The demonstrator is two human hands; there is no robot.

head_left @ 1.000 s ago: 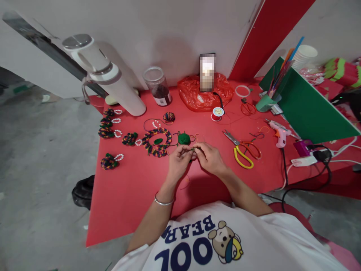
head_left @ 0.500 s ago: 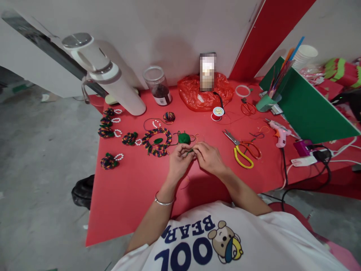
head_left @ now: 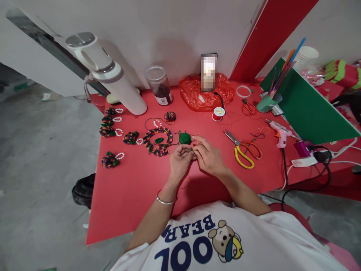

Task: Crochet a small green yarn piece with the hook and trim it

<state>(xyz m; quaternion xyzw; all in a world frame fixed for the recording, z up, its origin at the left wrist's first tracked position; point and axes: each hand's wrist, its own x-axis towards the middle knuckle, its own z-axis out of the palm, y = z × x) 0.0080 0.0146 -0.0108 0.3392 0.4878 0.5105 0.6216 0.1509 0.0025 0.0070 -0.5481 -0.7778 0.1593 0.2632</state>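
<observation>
My left hand and my right hand meet over the red table, fingertips pinched together on a small piece of green yarn, mostly hidden by the fingers. Just beyond them lies a green yarn ball. Left of it is a multicoloured crocheted ring with a green leaf shape inside. Above the ring are a multicoloured yarn ball and loose white beads. Farther left sit several multicoloured yarn pieces with white bead loops, one of them a yarn piece nearest the front.
Scissors with yellow and red handles and a pink glue gun lie to the right. Along the back stand a white thermos, a jar, a phone on a red plastic bag, and a thread spool.
My right index finger has lifted and stretched away from the pinch. Less of the green yarn shows between the fingers. The view has shifted slightly.
</observation>
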